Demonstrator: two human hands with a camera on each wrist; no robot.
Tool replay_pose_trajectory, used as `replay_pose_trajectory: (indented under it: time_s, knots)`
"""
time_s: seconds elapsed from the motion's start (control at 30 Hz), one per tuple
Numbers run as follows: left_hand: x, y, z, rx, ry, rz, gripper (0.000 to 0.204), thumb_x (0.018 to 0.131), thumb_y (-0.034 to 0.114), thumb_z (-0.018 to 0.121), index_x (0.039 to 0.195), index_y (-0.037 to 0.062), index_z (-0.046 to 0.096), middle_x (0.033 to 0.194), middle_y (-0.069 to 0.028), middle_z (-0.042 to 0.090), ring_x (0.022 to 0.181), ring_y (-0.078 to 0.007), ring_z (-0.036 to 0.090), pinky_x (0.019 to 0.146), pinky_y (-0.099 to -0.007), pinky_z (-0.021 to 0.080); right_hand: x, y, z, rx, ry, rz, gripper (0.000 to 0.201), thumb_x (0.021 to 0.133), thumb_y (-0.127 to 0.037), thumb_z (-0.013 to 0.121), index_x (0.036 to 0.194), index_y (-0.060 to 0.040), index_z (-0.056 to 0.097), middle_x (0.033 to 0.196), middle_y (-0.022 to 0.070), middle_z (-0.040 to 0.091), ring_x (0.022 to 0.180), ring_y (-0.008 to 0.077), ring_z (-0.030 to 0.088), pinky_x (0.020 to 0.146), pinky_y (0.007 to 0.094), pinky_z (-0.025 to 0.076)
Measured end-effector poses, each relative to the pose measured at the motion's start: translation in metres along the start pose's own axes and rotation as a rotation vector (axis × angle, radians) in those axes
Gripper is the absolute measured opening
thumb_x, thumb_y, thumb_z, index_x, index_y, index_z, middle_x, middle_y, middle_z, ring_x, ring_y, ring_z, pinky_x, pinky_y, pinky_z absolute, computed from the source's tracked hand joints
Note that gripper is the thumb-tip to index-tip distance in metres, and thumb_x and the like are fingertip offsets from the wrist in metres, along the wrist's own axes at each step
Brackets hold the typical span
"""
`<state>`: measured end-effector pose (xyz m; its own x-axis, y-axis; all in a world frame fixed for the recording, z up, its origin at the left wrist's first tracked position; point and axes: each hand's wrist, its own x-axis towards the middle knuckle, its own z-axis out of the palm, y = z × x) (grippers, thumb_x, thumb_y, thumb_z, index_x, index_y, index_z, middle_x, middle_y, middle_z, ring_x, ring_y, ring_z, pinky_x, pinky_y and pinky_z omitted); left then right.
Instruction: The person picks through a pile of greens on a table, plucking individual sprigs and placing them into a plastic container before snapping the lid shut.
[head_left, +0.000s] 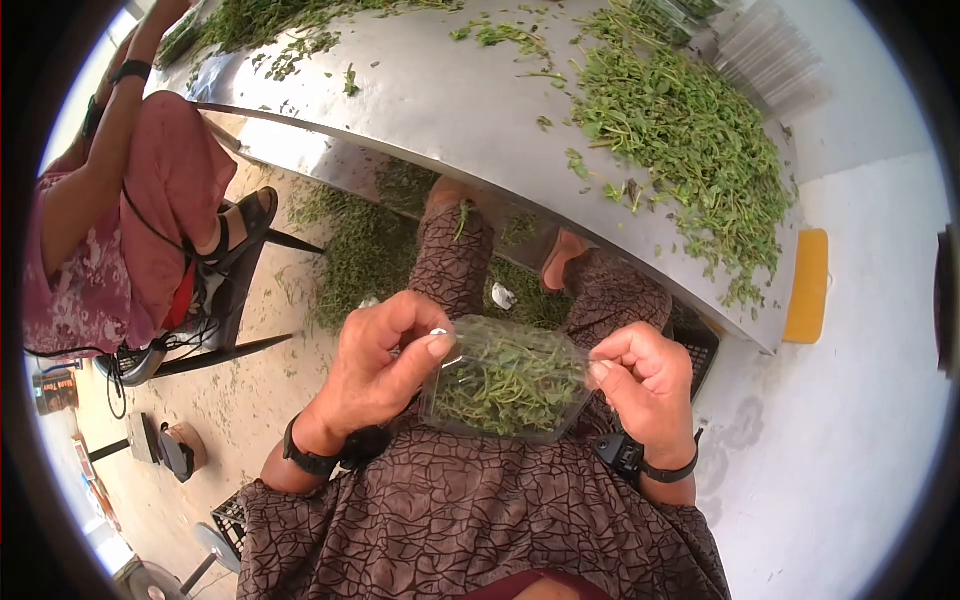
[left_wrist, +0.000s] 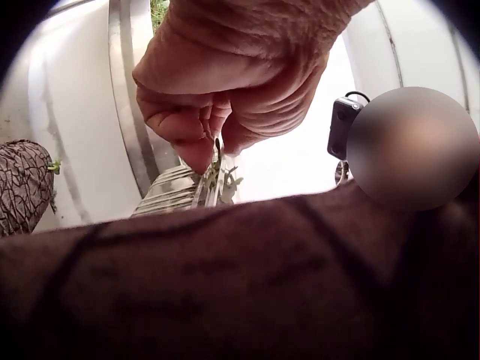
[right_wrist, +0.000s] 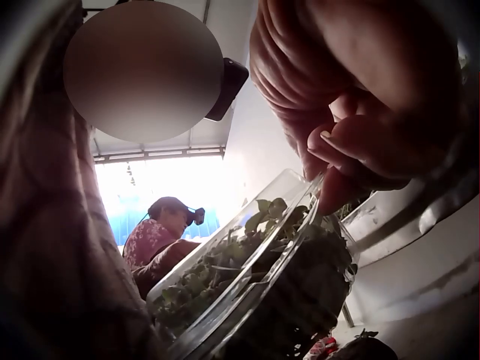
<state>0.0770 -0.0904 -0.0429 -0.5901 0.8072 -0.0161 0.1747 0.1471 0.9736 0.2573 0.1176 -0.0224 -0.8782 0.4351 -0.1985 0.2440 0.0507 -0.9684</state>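
A clear plastic clamshell box full of leafy green sprigs is held over the lap. My left hand pinches its left edge between thumb and fingers. At the opposite side, my right hand grips the box's right edge the same way. In the right wrist view, the box's layered plastic rims meet under the fingertips, with leaves behind the clear wall. The left wrist view has the left hand close up, its fingertips together on the edge of the box.
A metal table stands ahead, with a large heap of greens at its right. Stacked clear boxes are at the back right. Another person sits at left. Cut greens cover the floor beneath the table; a white wall is at right.
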Motion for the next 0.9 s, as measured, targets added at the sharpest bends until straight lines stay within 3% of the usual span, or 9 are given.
replay_pose_trajectory:
  time_s: [0.13,0.3,0.43,0.57,0.73,0.9]
  knots:
    - [0.001,0.002,-0.002,0.076,0.005,0.080,0.010,0.090,0.012,0.062,0.086,0.0027,0.059,0.068,-0.0062,0.058,0.056,-0.0162,0.056,0.053,-0.0288,0.043,-0.002,0.005,0.001,-0.033,0.016,-0.104,0.004,0.087,0.002,0.064,0.088,0.0018,0.060,0.071,0.0012,0.061,0.063,0.0030,0.053,0.056,0.0204,0.043]
    - [0.000,0.002,-0.001,0.122,0.033,0.170,0.008,0.089,0.009,0.063,0.085,0.0032,0.059,0.068,-0.0060,0.059,0.056,-0.0177,0.057,0.053,-0.0299,0.044,-0.003,0.007,0.002,-0.180,0.050,-0.257,0.005,0.085,0.000,0.066,0.085,-0.0004,0.061,0.065,-0.0004,0.058,0.057,0.0025,0.050,0.050,0.0212,0.040]
    - [-0.001,0.002,0.000,0.089,0.042,0.089,0.007,0.088,0.008,0.064,0.085,0.0027,0.060,0.071,-0.0058,0.061,0.059,-0.0166,0.057,0.055,-0.0294,0.045,-0.003,0.007,0.003,-0.157,0.060,-0.233,0.005,0.086,0.000,0.066,0.084,-0.0008,0.061,0.065,-0.0009,0.058,0.057,0.0024,0.050,0.050,0.0210,0.039]
    - [0.001,0.000,-0.005,0.108,0.025,0.173,0.007,0.087,0.008,0.065,0.087,0.0014,0.062,0.075,-0.0063,0.063,0.062,-0.0155,0.058,0.057,-0.0283,0.045,-0.006,0.001,0.002,-0.121,0.012,-0.184,0.005,0.086,0.001,0.066,0.089,0.0004,0.062,0.070,0.0014,0.061,0.059,0.0029,0.052,0.052,0.0211,0.041]
    - [-0.001,0.007,-0.011,0.060,-0.050,0.081,0.012,0.083,0.004,0.064,0.094,0.0006,0.066,0.079,-0.0076,0.065,0.064,-0.0153,0.058,0.060,-0.0274,0.047,-0.008,-0.007,0.003,-0.151,-0.018,-0.156,0.011,0.085,0.001,0.067,0.096,0.0017,0.064,0.075,0.0036,0.064,0.062,0.0041,0.055,0.054,0.0218,0.044]
    - [0.002,0.015,-0.014,0.116,-0.083,0.153,0.018,0.078,0.001,0.062,0.096,0.0002,0.067,0.079,-0.0089,0.065,0.064,-0.0161,0.059,0.058,-0.0281,0.046,-0.010,-0.010,0.000,-0.234,-0.081,-0.239,0.015,0.082,0.005,0.064,0.097,0.0014,0.065,0.073,0.0048,0.064,0.059,0.0066,0.056,0.053,0.0225,0.044]
